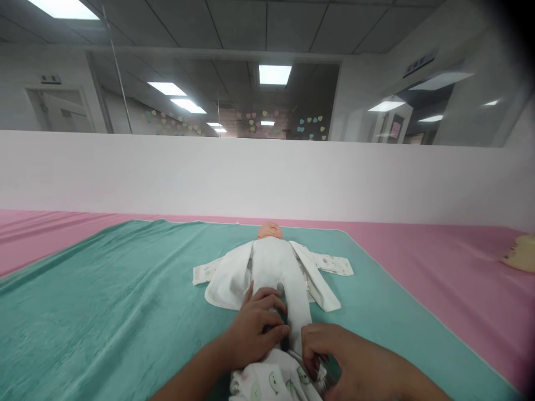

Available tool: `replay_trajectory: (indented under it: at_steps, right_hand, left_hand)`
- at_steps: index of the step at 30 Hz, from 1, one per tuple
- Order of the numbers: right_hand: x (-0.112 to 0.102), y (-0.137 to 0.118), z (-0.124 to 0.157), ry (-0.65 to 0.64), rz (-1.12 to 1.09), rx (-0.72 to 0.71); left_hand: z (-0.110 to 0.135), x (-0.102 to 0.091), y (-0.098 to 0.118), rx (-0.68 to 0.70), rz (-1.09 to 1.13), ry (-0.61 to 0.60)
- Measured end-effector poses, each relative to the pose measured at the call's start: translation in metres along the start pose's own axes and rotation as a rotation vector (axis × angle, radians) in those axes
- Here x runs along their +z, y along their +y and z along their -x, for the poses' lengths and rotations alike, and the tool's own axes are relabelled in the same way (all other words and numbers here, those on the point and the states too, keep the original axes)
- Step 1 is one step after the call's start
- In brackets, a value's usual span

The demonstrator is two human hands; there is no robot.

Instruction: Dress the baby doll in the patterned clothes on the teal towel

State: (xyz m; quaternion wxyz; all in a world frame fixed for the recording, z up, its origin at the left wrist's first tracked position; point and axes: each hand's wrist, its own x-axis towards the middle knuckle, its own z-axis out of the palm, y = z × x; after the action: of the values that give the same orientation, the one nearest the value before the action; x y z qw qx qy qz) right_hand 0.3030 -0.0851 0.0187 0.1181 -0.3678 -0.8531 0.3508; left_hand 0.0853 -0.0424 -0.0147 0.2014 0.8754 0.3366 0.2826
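A baby doll lies on its back, head away from me, in a white one-piece garment with long legs. Under it spreads an opened white jacket with printed sleeves stretched to both sides. My left hand is curled over the doll's leg on the left, which it mostly hides. White pants with a green print are bunched at the doll's feet, close to me. My right hand is closed with bent fingers on the bunched pants beside the lower end of the right-hand leg. Its fingertips are partly hidden.
A teal blanket lies under the doll, over a pink sheet. Behind them rises a low white wall with glass above it. At the far right edge sits a pale yellow object, only partly in view.
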Motion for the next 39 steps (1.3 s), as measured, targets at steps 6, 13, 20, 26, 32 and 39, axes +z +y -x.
replay_trajectory:
  at_steps: [6, 13, 20, 26, 32, 39]
  right_hand:
    - [0.009, 0.000, 0.002, 0.079, -0.031, -0.134]
    - [0.011, 0.038, -0.030, 0.631, 0.143, -0.005]
    - [-0.002, 0.067, -0.057, 0.461, 0.529, -0.079]
    - [-0.012, 0.066, -0.059, 0.355, 0.558, -0.024]
    - [-0.024, 0.064, -0.059, 0.365, 0.562, -0.037]
    - [-0.044, 0.070, -0.080, 0.396, 0.529, -0.136]
  left_hand:
    - [0.002, -0.001, -0.002, 0.003, 0.045, -0.013]
    - [0.002, -0.007, 0.003, 0.043, 0.230, -0.179]
    - [0.001, -0.007, 0.003, -0.122, 0.478, -0.072]
    - [-0.002, 0.010, -0.015, -0.155, 0.188, 0.264]
    - [-0.004, 0.007, -0.029, -0.199, -0.152, 0.193]
    - [-0.041, -0.018, -0.040, -0.378, -0.339, 0.195]
